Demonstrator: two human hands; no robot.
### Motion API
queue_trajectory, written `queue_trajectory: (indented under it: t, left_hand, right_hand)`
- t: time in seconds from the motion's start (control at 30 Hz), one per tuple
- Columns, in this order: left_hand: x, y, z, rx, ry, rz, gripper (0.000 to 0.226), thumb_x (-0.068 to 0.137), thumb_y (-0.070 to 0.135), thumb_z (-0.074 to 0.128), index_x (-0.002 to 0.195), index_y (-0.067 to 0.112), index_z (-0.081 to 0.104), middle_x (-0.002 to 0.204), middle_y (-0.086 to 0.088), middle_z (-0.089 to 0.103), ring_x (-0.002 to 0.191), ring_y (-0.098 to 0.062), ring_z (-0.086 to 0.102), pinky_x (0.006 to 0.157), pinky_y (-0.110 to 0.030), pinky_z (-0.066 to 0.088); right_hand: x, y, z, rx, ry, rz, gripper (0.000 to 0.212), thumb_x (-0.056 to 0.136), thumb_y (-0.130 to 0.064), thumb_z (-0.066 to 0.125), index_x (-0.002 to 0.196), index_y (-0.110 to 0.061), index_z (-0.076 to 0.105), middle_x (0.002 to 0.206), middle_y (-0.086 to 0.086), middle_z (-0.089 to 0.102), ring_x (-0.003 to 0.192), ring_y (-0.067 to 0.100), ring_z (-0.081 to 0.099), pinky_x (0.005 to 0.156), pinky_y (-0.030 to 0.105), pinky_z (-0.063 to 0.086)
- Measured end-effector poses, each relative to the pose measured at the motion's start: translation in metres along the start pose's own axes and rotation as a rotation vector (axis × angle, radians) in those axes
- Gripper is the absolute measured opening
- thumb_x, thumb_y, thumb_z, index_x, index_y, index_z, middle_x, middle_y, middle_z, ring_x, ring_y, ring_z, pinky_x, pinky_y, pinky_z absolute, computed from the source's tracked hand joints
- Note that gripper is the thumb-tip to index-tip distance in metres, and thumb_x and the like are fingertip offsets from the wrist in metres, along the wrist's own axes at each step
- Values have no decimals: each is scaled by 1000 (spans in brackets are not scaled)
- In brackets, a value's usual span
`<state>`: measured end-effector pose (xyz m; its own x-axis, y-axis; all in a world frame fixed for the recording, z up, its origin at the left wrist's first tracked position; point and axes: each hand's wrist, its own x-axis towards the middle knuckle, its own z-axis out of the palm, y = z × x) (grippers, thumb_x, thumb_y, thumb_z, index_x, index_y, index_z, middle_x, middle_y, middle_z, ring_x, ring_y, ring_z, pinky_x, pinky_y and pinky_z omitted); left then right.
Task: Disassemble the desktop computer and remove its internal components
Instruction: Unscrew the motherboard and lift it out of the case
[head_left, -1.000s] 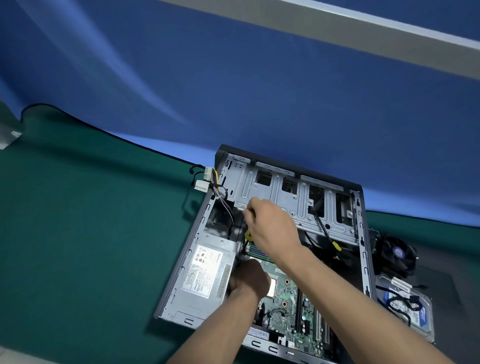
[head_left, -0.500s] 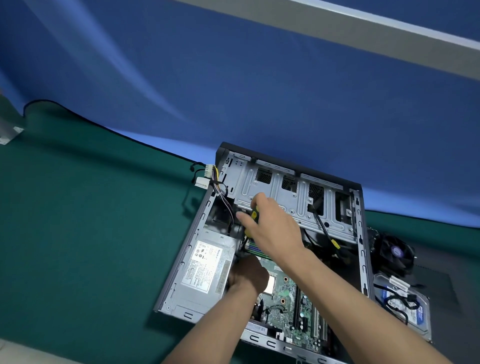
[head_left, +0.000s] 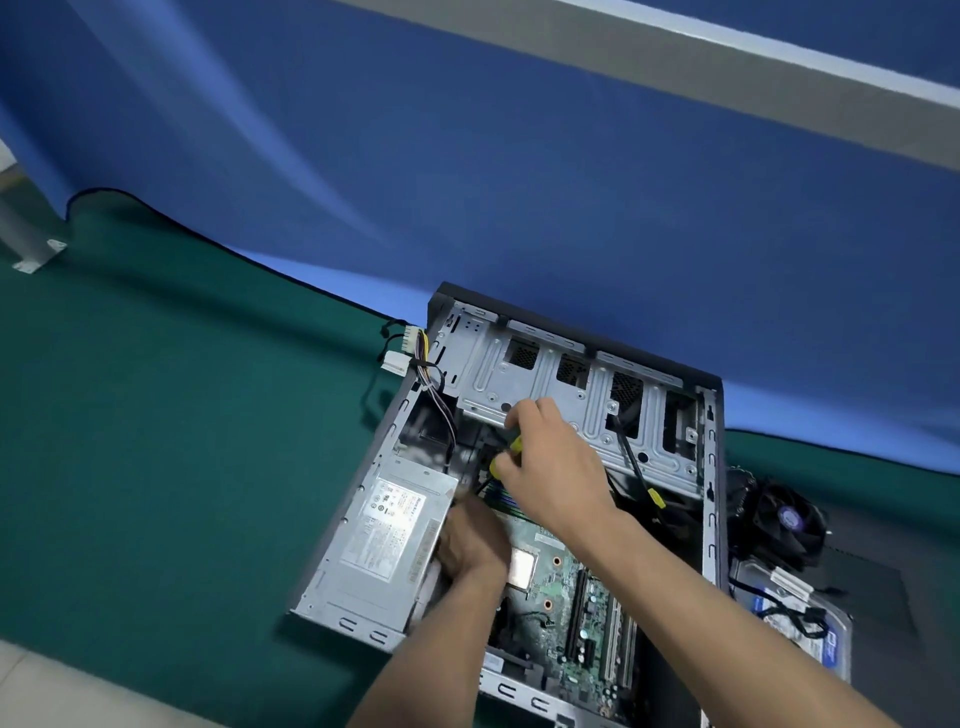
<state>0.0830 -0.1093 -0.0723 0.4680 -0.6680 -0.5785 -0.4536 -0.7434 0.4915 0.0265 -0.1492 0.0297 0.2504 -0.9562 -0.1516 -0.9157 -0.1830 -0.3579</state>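
Since earlier, my right hand (head_left: 550, 467) edges toward two o'clock, fingers clamped on the screwdriver (head_left: 511, 448); left hand (head_left: 470, 540), fingers curled, grips the heavy, rigid power supply (head_left: 384, 540) at its edge.

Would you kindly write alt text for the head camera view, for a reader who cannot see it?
A person's right hand grips a yellow-handled screwdriver inside an open grey metal desktop computer case lying on a green mat, while the left hand rests against the silver power supply box. A black cooling fan and a hard drive lie beside the case.
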Motion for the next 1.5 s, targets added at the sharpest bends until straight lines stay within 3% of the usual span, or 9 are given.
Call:
queue_trajectory:
  t: [0.23,0.37,0.53,0.63,0.7,0.83,1.0,1.2,1.5]
  left_hand:
    - [3,-4,16,-16,107,-66,26,99,14,40,117,6,56,117,-12,60,108,-28,55,89,-33,41]
    - [6,0,15,58,159,-130,20,96,19,48,106,14,65,101,-3,70,82,-16,63,57,-25,40]
    - [8,0,24,124,261,-104,23,98,23,45,106,16,66,98,-2,71,65,-10,49,47,-17,31]
    - [13,-4,26,142,254,-112,20,97,20,47,103,16,65,99,-2,71,79,-14,65,53,-20,36]
    - [17,-6,31,164,268,-82,19,95,15,48,102,18,65,99,-1,70,85,-16,65,58,-25,39]
    - [18,-3,32,170,276,-70,14,92,18,53,99,21,64,90,1,72,74,-15,64,42,-20,19]
    - [22,-8,37,181,304,-76,19,92,14,56,104,25,66,98,-1,71,87,-19,65,59,-23,34]
    - [19,-3,38,245,340,-70,19,92,12,53,94,20,70,89,-5,71,81,-22,65,57,-25,33]
    - [27,-5,43,434,278,55,19,92,3,43,109,5,52,99,-10,70,89,-27,67,66,-33,46]
  right_hand:
    - [5,7,-3,55,-15,-75,19,89,-27,50,106,-18,50,105,2,57,87,22,48,69,32,37]
    - [8,7,-1,48,-47,-97,18,93,-32,47,105,-18,48,107,1,53,85,26,54,67,34,39]
    - [13,16,-3,74,-111,-127,29,89,-34,53,114,-22,44,102,-5,39,85,21,49,66,31,35]
    - [16,19,-8,65,-106,-77,34,93,-49,43,112,-21,50,98,-4,50,82,21,52,69,33,38]
    - [15,19,-9,75,-114,-111,27,97,-37,40,114,-18,49,109,2,56,90,25,57,74,35,44]
    - [9,21,-13,121,-112,-139,25,87,-27,53,110,-23,46,111,-5,47,84,20,54,68,31,39]
    - [3,41,-28,234,33,-85,16,80,-31,56,94,-28,48,94,-13,47,73,7,52,61,29,42]
    - [-12,71,-29,321,73,-29,18,81,-28,57,96,-34,48,95,-19,44,77,-4,48,61,17,37]
    - [-49,98,-7,340,5,11,20,84,-29,57,99,-31,45,100,-14,43,77,5,50,63,21,42]
